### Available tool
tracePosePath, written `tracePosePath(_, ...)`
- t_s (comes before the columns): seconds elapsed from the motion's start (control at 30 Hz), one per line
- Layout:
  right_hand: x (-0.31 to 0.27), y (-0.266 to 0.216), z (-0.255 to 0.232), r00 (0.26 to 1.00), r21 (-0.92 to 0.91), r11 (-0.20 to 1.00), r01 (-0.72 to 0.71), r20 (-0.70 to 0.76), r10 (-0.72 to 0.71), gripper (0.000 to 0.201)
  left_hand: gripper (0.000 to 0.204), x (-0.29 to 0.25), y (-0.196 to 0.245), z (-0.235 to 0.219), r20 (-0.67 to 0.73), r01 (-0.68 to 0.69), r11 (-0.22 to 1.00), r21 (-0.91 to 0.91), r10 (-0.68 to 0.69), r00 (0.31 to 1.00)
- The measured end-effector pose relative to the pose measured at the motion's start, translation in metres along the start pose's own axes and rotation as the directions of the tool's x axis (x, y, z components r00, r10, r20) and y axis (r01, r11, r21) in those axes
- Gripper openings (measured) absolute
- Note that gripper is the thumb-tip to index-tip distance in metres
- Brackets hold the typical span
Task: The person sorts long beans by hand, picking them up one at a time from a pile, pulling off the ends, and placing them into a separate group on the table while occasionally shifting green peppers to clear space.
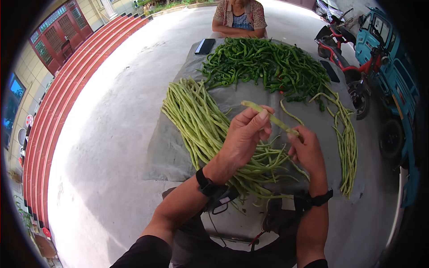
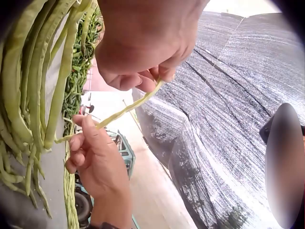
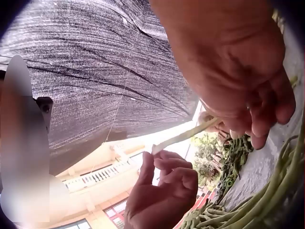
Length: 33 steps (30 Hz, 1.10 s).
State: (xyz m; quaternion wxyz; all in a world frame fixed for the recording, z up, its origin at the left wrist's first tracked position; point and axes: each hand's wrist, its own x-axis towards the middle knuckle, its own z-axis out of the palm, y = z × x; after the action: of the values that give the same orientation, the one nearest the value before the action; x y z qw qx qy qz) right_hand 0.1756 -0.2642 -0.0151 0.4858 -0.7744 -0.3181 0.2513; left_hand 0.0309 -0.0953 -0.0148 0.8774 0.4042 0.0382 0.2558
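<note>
A pale green long bean (image 1: 278,122) is held slantwise above the table between both hands. My left hand (image 1: 246,136) pinches it between thumb and fingers, and a short end sticks out past the thumb. Lower and to the right, my right hand (image 1: 308,151) grips the other end with its fingertips. The left wrist view has the bean (image 2: 127,109) running from the left hand (image 2: 150,43) down to the right hand (image 2: 97,157). Below the left hand lies a big pile of long beans (image 1: 194,118), its loose ends spreading under both hands.
Green peppers (image 1: 268,62) are heaped at the far side of the sheet-covered table (image 1: 163,152). A smaller row of long beans (image 1: 346,147) lies at the right. Phones rest at the back left (image 1: 205,46) and right (image 1: 330,71). A person (image 1: 239,20) sits opposite, arms on the edge.
</note>
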Motion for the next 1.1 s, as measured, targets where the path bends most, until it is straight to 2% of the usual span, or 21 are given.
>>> tracePosePath(0.03, 0.000, 0.003, -0.001, 0.999, -0.087, 0.996, 0.004, -0.052, -0.009, 0.017, 0.031, 0.000, 0.003, 0.000, 0.005, -0.005, 1.000, 0.012, 0.005, 1.000)
tracePosePath(0.13, 0.004, 0.015, -0.006, 0.979, -0.326, 0.945, 0.025, -0.185, -0.090, 0.019, 0.029, 0.001, 0.019, -0.011, 0.172, -0.009, 1.000, 0.019, 0.005, 0.985)
tracePosePath(0.2, 0.008, 0.024, -0.010, 0.953, -0.457, 0.887, 0.067, -0.235, -0.193, 0.018, 0.030, 0.001, 0.024, -0.010, 0.135, -0.038, 0.999, 0.032, 0.034, 0.990)
tracePosePath(0.33, 0.011, 0.032, -0.016, 0.917, -0.578, 0.812, 0.080, -0.276, -0.287, 0.017, 0.030, 0.000, 0.036, -0.010, 0.076, -0.078, 0.997, 0.004, 0.077, 0.994)
tracePosePath(0.4, 0.014, 0.038, -0.019, 0.903, -0.614, 0.787, 0.060, -0.303, -0.305, 0.015, 0.029, 0.004, 0.040, -0.018, 0.105, -0.117, 0.993, -0.026, 0.120, 0.987)
tracePosePath(0.47, 0.014, 0.039, -0.023, 0.901, -0.615, 0.789, -0.002, -0.344, -0.265, 0.013, 0.028, 0.007, 0.046, -0.027, 0.091, -0.127, 0.990, -0.069, 0.133, 0.987)
tracePosePath(0.5, 0.013, 0.036, -0.024, 0.898, -0.614, 0.788, -0.033, -0.364, -0.246, 0.012, 0.029, 0.007, 0.052, -0.028, 0.061, -0.137, 0.990, -0.038, 0.139, 0.988)
tracePosePath(0.57, 0.009, 0.028, -0.024, 0.868, -0.650, 0.759, -0.036, -0.397, -0.299, 0.012, 0.030, 0.007, 0.065, -0.031, 0.001, -0.154, 0.988, 0.025, 0.154, 0.988)
tracePosePath(0.6, 0.008, 0.026, -0.023, 0.851, -0.668, 0.743, -0.040, -0.412, -0.325, 0.012, 0.032, 0.007, 0.072, -0.034, -0.024, -0.170, 0.981, 0.090, 0.172, 0.985)
tracePosePath(0.63, 0.009, 0.027, -0.023, 0.803, -0.715, 0.698, 0.051, -0.386, -0.454, 0.012, 0.033, 0.008, 0.077, -0.038, -0.049, -0.198, 0.970, 0.141, 0.207, 0.977)
tracePosePath(0.7, 0.011, 0.031, -0.022, 0.662, -0.797, 0.566, 0.211, -0.310, -0.683, 0.013, 0.036, 0.011, 0.085, -0.051, -0.093, -0.249, 0.938, 0.242, 0.278, 0.956)
tracePosePath(0.8, 0.009, 0.015, -0.019, 0.784, -0.687, 0.635, 0.353, -0.152, -0.601, 0.013, 0.036, 0.008, 0.105, -0.066, -0.191, -0.246, 0.931, 0.271, 0.303, 0.934)
tracePosePath(0.9, 0.003, -0.003, -0.010, 0.884, -0.498, 0.774, 0.390, -0.032, -0.466, 0.013, 0.038, 0.007, 0.119, -0.085, -0.269, -0.238, 0.914, 0.329, 0.332, 0.904)
tracePosePath(1.0, -0.007, -0.018, 0.006, 0.842, -0.392, 0.774, 0.498, 0.004, -0.539, 0.013, 0.036, 0.008, 0.126, -0.116, -0.341, -0.212, 0.881, 0.422, 0.371, 0.864)
tracePosePath(1.07, -0.015, -0.032, 0.015, 0.849, -0.323, 0.793, 0.516, 0.067, -0.525, 0.014, 0.034, 0.009, 0.127, -0.129, -0.424, -0.185, 0.865, 0.467, 0.403, 0.811)
tracePosePath(1.1, -0.019, -0.039, 0.020, 0.850, -0.288, 0.802, 0.523, 0.098, -0.518, 0.015, 0.037, 0.008, 0.128, -0.135, -0.428, -0.147, 0.822, 0.549, 0.429, 0.795)
